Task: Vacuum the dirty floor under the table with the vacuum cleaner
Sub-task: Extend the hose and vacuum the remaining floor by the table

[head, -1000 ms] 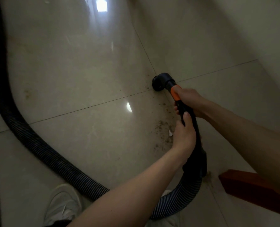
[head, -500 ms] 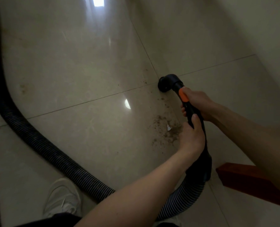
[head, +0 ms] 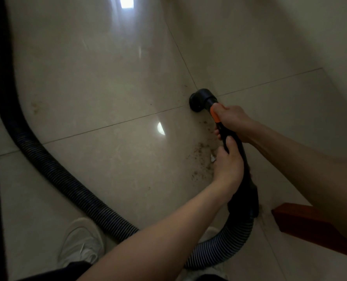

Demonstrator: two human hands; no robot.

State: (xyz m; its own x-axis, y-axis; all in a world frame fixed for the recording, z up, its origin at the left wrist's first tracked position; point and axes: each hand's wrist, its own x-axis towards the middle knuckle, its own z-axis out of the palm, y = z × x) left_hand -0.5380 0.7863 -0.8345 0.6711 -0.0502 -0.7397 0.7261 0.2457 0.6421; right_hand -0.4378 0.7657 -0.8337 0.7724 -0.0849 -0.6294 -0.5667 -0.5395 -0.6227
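On floor tile | black vacuum nozzle [head: 201, 100] | left hand [head: 228, 163], right hand [head: 232, 120] grip it

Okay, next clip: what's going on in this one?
A person is vacuuming a glossy beige tiled floor. Both hands hold the black vacuum wand with an orange band: the right hand near the band, the left hand lower down. The round black nozzle sits at a junction of grout lines. A patch of brown crumbs with a white scrap lies uncollected beside the wand. The ribbed black hose loops past a white sneaker.
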